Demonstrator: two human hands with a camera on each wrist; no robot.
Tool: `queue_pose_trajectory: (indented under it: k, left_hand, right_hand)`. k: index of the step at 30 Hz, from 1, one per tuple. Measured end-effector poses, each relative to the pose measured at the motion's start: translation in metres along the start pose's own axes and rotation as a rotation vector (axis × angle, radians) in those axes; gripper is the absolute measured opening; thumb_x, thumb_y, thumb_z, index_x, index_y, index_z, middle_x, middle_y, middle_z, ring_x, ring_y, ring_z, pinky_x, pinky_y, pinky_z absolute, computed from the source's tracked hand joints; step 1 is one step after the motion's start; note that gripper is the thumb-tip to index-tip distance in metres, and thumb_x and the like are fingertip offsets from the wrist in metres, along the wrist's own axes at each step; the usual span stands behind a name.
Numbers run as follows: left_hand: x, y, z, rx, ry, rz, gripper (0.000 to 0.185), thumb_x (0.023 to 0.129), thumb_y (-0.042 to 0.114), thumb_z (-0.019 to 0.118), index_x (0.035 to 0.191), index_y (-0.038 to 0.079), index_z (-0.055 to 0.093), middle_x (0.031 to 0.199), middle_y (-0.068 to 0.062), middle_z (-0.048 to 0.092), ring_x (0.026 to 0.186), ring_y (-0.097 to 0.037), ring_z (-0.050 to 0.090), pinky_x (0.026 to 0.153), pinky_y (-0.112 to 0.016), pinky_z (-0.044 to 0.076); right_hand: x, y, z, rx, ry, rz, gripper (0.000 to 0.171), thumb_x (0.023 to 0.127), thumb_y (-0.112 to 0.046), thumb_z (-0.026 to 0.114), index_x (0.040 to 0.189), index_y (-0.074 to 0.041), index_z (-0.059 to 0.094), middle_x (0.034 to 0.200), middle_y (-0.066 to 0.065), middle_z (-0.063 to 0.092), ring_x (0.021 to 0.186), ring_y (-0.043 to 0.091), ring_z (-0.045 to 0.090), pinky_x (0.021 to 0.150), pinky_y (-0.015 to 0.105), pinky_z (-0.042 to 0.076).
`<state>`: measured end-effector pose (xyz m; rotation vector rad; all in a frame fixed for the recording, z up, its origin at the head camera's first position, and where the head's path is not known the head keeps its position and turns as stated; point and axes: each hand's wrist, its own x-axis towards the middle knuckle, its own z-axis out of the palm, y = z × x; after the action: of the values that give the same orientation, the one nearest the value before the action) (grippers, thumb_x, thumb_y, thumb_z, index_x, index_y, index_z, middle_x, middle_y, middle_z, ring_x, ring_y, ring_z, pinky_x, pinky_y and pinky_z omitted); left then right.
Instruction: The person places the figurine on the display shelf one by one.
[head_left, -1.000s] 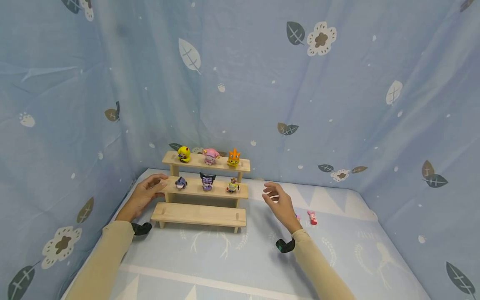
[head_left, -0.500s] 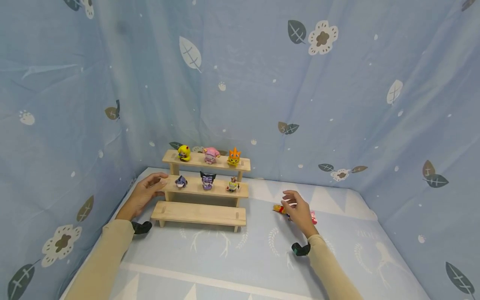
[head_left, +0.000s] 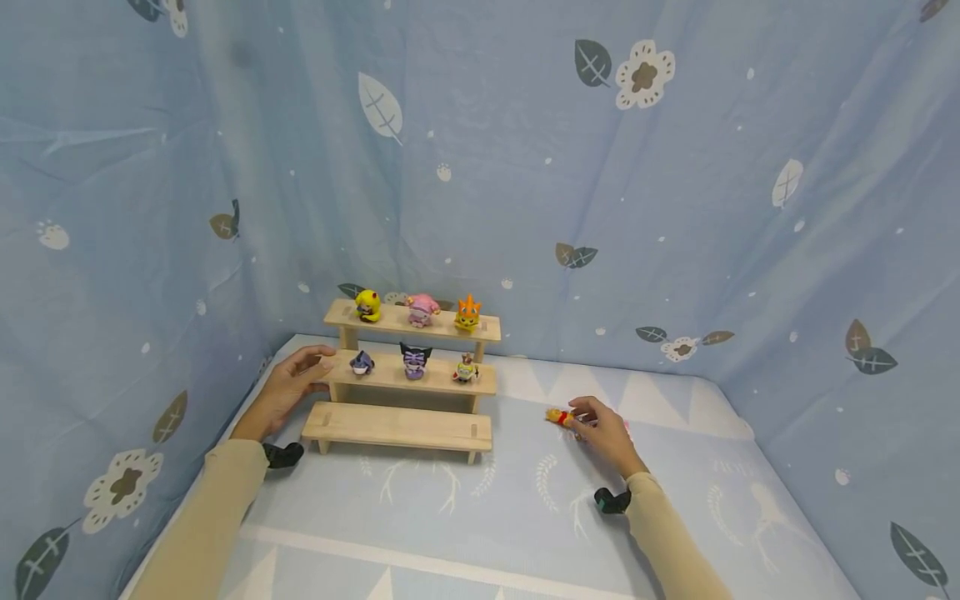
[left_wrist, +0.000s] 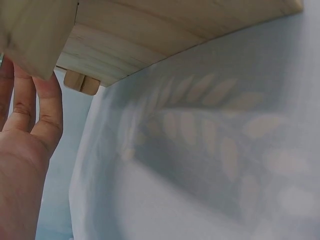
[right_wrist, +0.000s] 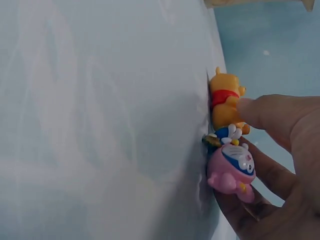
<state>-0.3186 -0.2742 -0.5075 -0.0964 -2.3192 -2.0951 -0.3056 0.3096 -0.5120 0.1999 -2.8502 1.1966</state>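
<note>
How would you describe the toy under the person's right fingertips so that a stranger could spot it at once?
Start at the wooden stepped shelf, then look right along the blue mat to the right hand. At its fingertips lies a small yellow bear figure in a red top; the figure beside it is pink.

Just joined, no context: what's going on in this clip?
A person is working at a three-tier wooden shelf. Six small figures stand on its top and middle tiers; the bottom tier is bare. The left hand rests against the shelf's left end. The right hand is down on the blue mat to the right, fingers on a yellow bear figure lying beside a pink figure.
</note>
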Motion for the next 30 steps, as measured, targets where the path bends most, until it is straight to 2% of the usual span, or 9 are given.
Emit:
queue_pose_trajectory:
  k: [9,16,22,30]
  left_hand:
    - [-0.002,-0.001,-0.001,0.012,-0.004,-0.004,0.060,0.098,0.047,0.069,0.145,0.014,0.052,0.140,-0.005,0.050,0.115,-0.014,0.057,0.098,-0.053,0.052]
    - [-0.002,-0.002,-0.002,0.007,0.002,0.011,0.059,0.099,0.046,0.068,0.146,0.013,0.052,0.140,-0.004,0.050,0.114,-0.012,0.058,0.096,-0.049,0.054]
    - [-0.001,-0.002,-0.002,0.017,0.010,0.012,0.056,0.099,0.046,0.068,0.143,0.015,0.054,0.139,-0.005,0.051,0.113,-0.012,0.058,0.094,-0.047,0.055]
    - [-0.001,-0.001,-0.002,0.007,-0.005,0.005,0.054,0.099,0.045,0.069,0.143,0.017,0.055,0.137,-0.003,0.052,0.113,-0.012,0.059,0.094,-0.045,0.055]
  right_hand:
    - [-0.008,0.016,-0.011,-0.097,-0.057,0.025,0.036,0.094,-0.020,0.077,0.129,-0.015,0.067,0.113,0.005,0.070,0.102,0.023,0.064,0.092,0.047,0.052]
    - [-0.012,0.013,-0.021,-0.098,-0.072,0.070,0.041,0.091,-0.020,0.082,0.128,-0.011,0.067,0.102,0.004,0.067,0.091,0.020,0.059,0.082,0.038,0.050]
    - [-0.013,0.015,-0.022,-0.108,-0.056,0.120,0.031,0.090,-0.021,0.082,0.117,-0.010,0.071,0.092,0.002,0.063,0.084,0.018,0.055,0.075,0.033,0.046]
    - [-0.016,0.017,-0.021,-0.078,-0.014,0.138,0.029,0.090,-0.021,0.082,0.114,-0.011,0.069,0.102,0.006,0.067,0.090,0.020,0.058,0.078,0.034,0.047]
